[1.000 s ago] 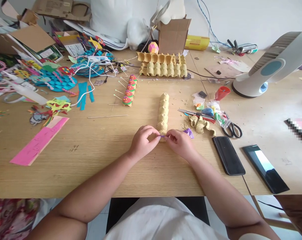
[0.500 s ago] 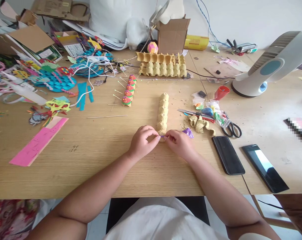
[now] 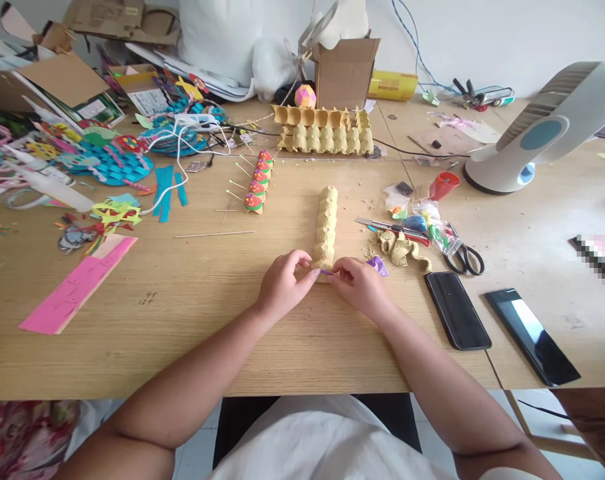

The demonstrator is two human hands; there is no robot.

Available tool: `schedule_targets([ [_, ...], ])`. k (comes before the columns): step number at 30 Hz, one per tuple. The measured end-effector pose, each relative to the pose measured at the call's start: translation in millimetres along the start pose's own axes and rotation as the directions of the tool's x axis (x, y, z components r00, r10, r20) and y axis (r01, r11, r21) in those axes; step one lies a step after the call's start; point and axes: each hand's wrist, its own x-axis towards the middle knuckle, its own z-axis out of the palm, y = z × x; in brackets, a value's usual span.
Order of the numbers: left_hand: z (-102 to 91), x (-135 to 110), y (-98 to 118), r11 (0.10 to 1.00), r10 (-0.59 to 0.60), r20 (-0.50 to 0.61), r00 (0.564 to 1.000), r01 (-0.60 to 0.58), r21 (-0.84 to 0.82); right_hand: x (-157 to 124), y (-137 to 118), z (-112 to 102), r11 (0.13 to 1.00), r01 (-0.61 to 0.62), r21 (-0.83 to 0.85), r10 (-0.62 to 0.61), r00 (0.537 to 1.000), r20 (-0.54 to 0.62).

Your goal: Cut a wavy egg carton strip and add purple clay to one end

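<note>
A strip of egg carton (image 3: 326,217), a single row of tan cups, lies lengthwise in front of me. At its near end is a thin purple strip (image 3: 326,271), soft-looking, its material too small to make out. The left end of that strip is under the thumb of my left hand (image 3: 285,283), whose curled fingers touch the carton's side. My right hand (image 3: 361,285) pinches the right end between thumb and fingers. Just beyond my right hand lies a crumpled purple piece (image 3: 377,265).
A utility knife (image 3: 392,229), torn carton scraps (image 3: 399,248), scissors (image 3: 466,260) and a black phone (image 3: 457,310) lie to the right. A painted caterpillar (image 3: 259,183) stands left of the carton strip, near a thin stick (image 3: 215,234). A white fan (image 3: 527,133) stands at the back right.
My left thumb and index finger have spread slightly apart, with the index finger now against the carton. The purple strip shows a little more between my hands.
</note>
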Motion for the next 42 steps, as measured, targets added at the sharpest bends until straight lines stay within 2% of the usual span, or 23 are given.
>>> schedule_targets([
  [6,-0.4,-1,4,0.984,-0.159,0.088,0.983,0.165,-0.06,0,4,3,0.983,-0.087,0.161,0.087,0.996,0.007],
  [9,1.3,0,2,0.953,-0.205,0.114,0.972,0.225,-0.202,1,2,4,0.938,-0.137,0.317,0.141,0.99,0.011],
  [13,4.4,2,1,0.81,-0.284,0.15,0.947,0.321,-0.491,3,-3,2,0.777,-0.179,0.603,0.201,0.979,0.031],
  [17,3.9,3,4,0.664,-0.344,0.204,0.916,0.392,-0.637,1,-9,1,0.595,-0.225,0.772,0.233,0.967,0.102],
  [20,2.6,3,6,0.609,-0.373,0.223,0.9,0.42,-0.674,0,-11,1,0.51,-0.308,0.803,0.301,0.938,0.169],
  [24,2.8,3,9,0.59,-0.381,0.231,0.895,0.428,-0.685,0,-12,2,0.433,-0.372,0.821,0.357,0.907,0.223],
  [30,4.1,1,13,0.586,-0.352,0.239,0.905,0.412,-0.698,-1,-13,4,0.399,-0.396,0.827,0.35,0.899,0.262],
  [34,3.8,1,13,0.562,-0.361,0.257,0.896,0.429,-0.707,-1,-14,4,0.382,-0.392,0.837,0.351,0.899,0.261],
  [42,5.3,1,13,0.465,-0.398,0.297,0.868,0.471,-0.75,0,-15,10,0.34,-0.345,0.875,0.35,0.91,0.223],
])
